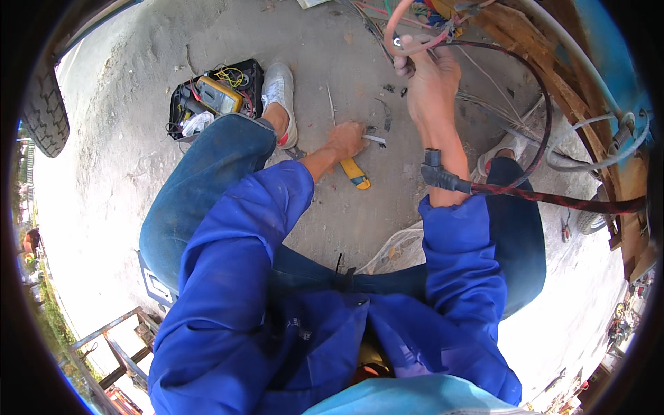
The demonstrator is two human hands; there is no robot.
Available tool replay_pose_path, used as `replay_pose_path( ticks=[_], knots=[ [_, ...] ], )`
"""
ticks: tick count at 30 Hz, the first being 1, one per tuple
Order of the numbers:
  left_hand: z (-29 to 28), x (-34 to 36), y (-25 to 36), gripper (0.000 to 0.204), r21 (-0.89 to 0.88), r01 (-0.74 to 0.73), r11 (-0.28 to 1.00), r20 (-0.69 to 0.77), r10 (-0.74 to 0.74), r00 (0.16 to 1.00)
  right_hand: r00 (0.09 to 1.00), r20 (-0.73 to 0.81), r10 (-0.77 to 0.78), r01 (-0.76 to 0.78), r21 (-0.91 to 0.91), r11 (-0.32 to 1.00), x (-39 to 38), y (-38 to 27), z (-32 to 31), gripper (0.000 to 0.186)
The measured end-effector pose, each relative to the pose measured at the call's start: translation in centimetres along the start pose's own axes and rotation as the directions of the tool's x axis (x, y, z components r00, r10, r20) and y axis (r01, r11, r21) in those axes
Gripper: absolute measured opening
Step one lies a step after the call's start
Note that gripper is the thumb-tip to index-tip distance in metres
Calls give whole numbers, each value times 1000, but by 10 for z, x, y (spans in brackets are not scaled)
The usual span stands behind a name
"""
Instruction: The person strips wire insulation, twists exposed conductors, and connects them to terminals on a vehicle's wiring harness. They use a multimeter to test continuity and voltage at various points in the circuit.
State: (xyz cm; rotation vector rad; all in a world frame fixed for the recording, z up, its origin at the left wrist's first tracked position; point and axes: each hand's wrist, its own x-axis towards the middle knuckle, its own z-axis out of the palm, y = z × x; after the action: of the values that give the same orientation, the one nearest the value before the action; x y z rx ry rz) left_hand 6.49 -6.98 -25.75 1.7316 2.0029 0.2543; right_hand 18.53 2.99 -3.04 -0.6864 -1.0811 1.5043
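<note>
Down at the ground, my left hand [344, 140] has its fingers curled closed; what they hold, if anything, is hidden. Right below it lies a yellow-and-black handled tool [356, 173], perhaps a cutter. A small whitish strip [374, 140] shows beside the fingertips, and a thin rod [331, 104] on the far side of the hand. My right hand [430, 79] is raised at the upper right, fingers closed around a cable near a looped pinkish cable [391, 26]. A black-and-red braided cable [553, 198] ends in a black angled plug [443, 173] that hangs across my right forearm.
An open black case [254, 71] left of my shoe holds a yellow multimeter [220, 95] and wires. Rusty, blue-painted metalwork [596, 83] with hanging cables borders the right. Thin wires [494, 107] trail over the ground. A tire [45, 111] stands far left, a metal frame [114, 346] lower left.
</note>
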Motion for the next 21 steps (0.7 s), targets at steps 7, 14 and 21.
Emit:
replay_pose_path(
  ticks=[7, 14, 21],
  knots=[
    [20, -2, 9, 18, 169, -94, 981, -99, 112, 989, 996, -26, 81, -82, -30, 996, -1, -4, -1, 14],
    [27, -7, 4, 25, 239, -154, 959, -125, 187, 974, 996, -12, 87, -87, 23, 996, -3, -6, 0, 15],
    [22, -10, 12, 23, 299, -164, 940, -14, 176, 984, 992, -35, 119, -118, 19, 993, -4, -9, -1, 17]
  ],
)
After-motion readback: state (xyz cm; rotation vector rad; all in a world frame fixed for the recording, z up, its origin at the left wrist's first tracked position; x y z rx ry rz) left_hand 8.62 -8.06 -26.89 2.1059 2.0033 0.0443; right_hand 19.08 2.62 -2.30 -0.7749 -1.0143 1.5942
